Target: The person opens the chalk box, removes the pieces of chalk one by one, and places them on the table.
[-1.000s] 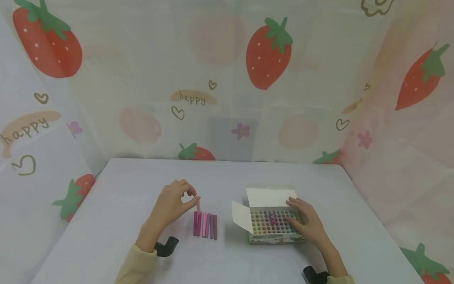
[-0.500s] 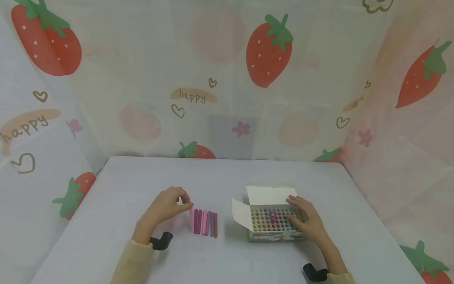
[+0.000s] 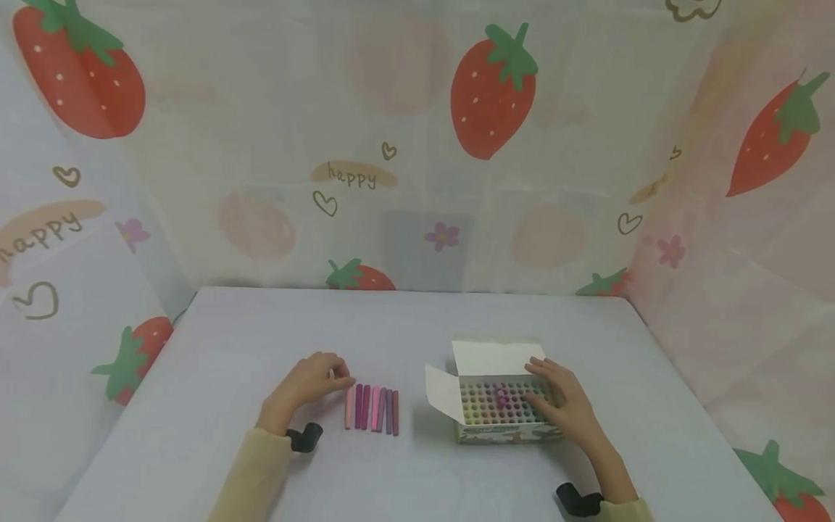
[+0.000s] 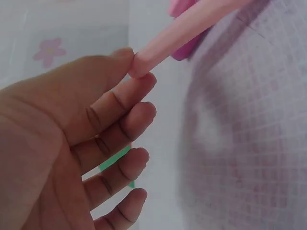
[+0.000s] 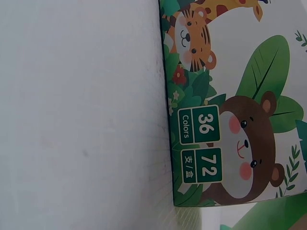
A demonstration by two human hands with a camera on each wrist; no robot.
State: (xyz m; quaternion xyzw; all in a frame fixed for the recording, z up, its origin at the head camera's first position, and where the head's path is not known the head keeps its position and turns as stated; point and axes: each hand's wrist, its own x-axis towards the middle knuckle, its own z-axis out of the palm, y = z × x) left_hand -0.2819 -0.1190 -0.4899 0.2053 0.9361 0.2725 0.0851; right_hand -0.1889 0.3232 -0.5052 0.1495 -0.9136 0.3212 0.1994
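My left hand (image 3: pixel 316 377) pinches the top end of a pale pink crayon (image 3: pixel 349 412) between thumb and index finger; the other fingers are loosely bent in the left wrist view. This crayon (image 4: pixel 187 33) stands leftmost in a row of several crayons (image 3: pixel 366 407) in magenta, pink, purple and brownish red, laid side by side on the table. Spread over the right end of an opened crayon box (image 3: pixel 505 433), my right hand (image 3: pixel 566 397) rests with its thumb above the holes. Pinkish-purple crayons (image 3: pixel 501 396) stick up from the box's holed tray.
The white back flap (image 3: pixel 496 359) and left flap (image 3: pixel 443 394) of the box stand folded outward. Cartoon animals and "36 Colors" mark its printed side (image 5: pixel 244 143) in the right wrist view. Strawberry-patterned sheets (image 3: pixel 417 217) enclose the white table (image 3: pixel 274 319).
My left hand has come down and left, lowering the pale pink crayon from above the row to its left end, flat on the table. My right hand stays on the box.
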